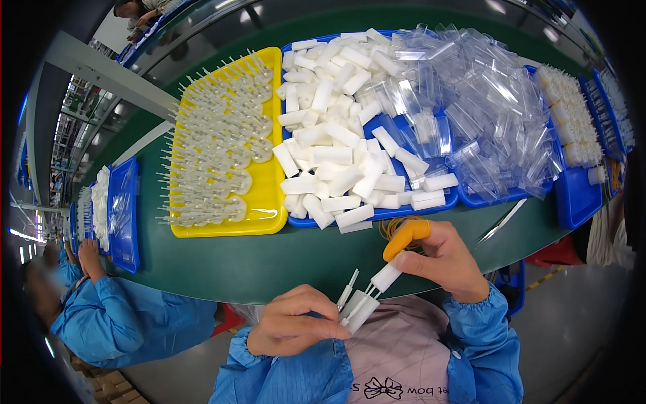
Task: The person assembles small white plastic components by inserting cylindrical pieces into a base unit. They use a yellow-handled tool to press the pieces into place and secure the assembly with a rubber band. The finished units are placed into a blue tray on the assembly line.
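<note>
Here's the left hand, thumb and fingers pinched narrow on the base of a white plastic piece with slender, stiff prongs, a matte white foam block seated among them. The right hand, a wrinkled orange rubber cot on one finger, grips a smooth white foam tube at the prong tips, all tilted just off the near edge of the green table. Beyond: a glossy yellow tray of bristling pronged pieces, heaped foam tubes, and crinkly, clear plastic sleeves!
</note>
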Tool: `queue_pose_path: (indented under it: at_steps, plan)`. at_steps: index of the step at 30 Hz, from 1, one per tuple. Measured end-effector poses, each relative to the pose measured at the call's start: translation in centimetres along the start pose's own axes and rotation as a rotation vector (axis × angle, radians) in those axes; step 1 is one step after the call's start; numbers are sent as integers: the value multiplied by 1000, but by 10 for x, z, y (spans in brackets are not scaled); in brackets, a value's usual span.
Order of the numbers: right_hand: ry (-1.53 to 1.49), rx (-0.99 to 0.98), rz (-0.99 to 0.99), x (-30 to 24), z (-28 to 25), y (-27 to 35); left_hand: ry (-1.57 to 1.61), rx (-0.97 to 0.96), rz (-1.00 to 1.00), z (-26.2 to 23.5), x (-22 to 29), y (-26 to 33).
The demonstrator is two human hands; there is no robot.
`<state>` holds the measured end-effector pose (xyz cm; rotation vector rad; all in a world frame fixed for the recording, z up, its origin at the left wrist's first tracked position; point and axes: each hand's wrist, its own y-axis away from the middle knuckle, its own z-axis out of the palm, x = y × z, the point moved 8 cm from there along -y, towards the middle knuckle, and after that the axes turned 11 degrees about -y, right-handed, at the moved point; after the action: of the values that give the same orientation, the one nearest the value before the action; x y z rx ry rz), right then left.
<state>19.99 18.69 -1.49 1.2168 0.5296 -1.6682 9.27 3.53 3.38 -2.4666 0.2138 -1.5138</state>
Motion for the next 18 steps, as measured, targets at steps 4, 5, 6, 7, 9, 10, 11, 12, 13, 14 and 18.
queue_pose_path:
  at_steps: [4,5,6,7,9,10,11,12,13,14,18]
  plan:
    - [42,-50,-11,1,9,-1,-57,-9,1,3,0,-2]
    - [44,-62,-19,2,13,0,-83,-4,16,3,0,-1]
    - [117,-91,-75,-1,20,1,-110,3,29,3,-1,0]
    - [189,-120,-130,-3,28,3,-136,10,42,2,-1,0]
    - [235,-148,-174,-2,40,7,-95,151,-56,-2,-3,7]
    - [209,-146,-161,2,44,9,-74,220,-104,-3,-5,11]
    - [183,-144,-149,4,46,10,-82,257,-104,-2,-4,13]
    - [219,-129,-147,-1,46,10,-94,298,-107,-2,-3,15]
    - [233,-126,-154,-3,46,11,-105,338,-109,-3,-4,17]
    - [246,-122,-161,-4,45,12,-35,328,-121,-3,-9,19]
    - [265,-126,-231,-14,41,19,-41,338,-208,-8,-36,20]
